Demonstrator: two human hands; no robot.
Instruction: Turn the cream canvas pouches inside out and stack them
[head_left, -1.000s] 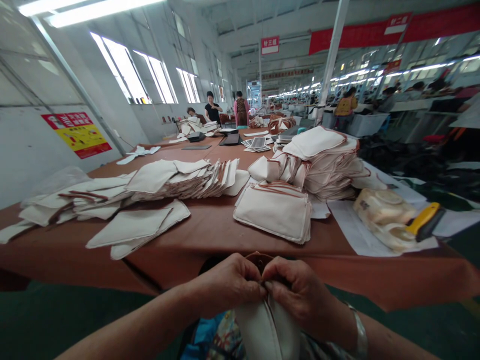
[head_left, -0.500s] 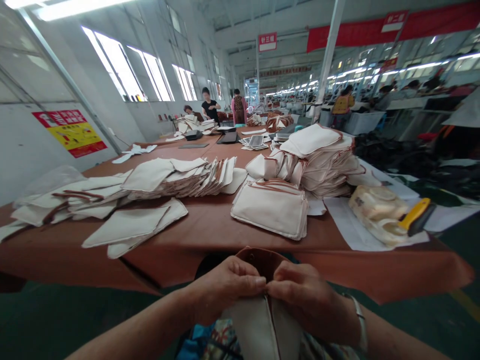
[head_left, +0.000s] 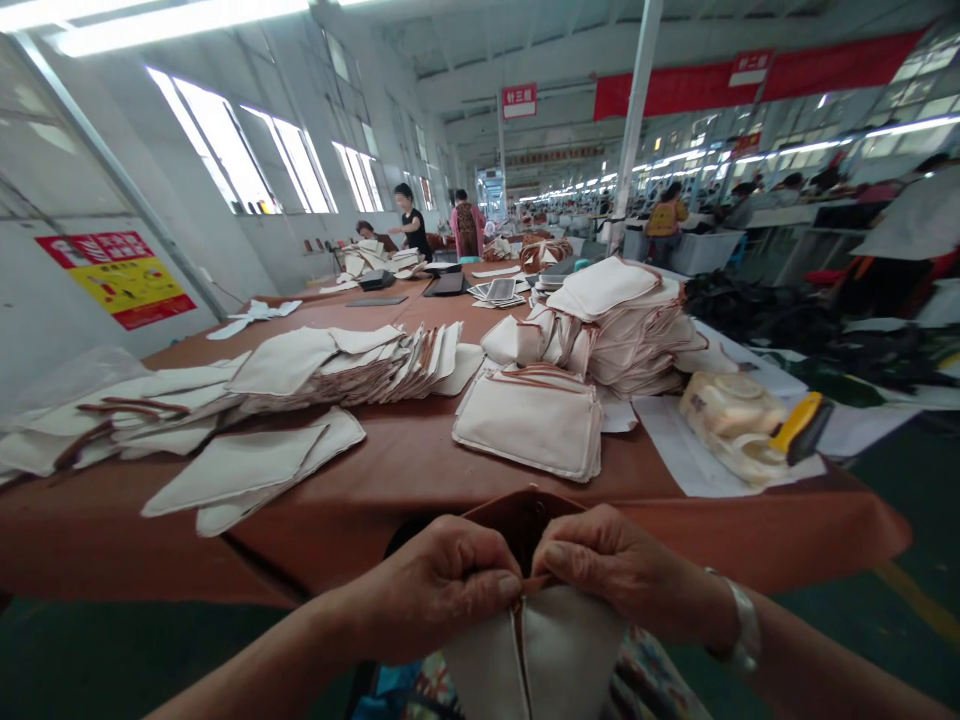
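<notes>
My left hand [head_left: 442, 585] and my right hand [head_left: 615, 570] are both closed in a pinch on the top edge of a cream fabric pouch [head_left: 532, 655] with a brown inner flap [head_left: 521, 515], held over my lap just below the table's front edge. The thumbs and forefingers meet at the pouch's middle seam. A bracelet sits on my right wrist. On the brown table [head_left: 390, 470] right ahead lies a small stack of finished cream pouches [head_left: 529, 420].
Fanned cream fabric pieces [head_left: 330, 360] and flat panels [head_left: 240, 470] lie left. A tall pouch pile [head_left: 622, 320] stands at right, with a plastic bag and yellow-handled tool [head_left: 799, 425] on white paper. People stand at the table's far end.
The pouch's brown flap has come up higher between my hands, and both hands have shifted slightly while still pinching the edge. The view has swung a little rightward.
</notes>
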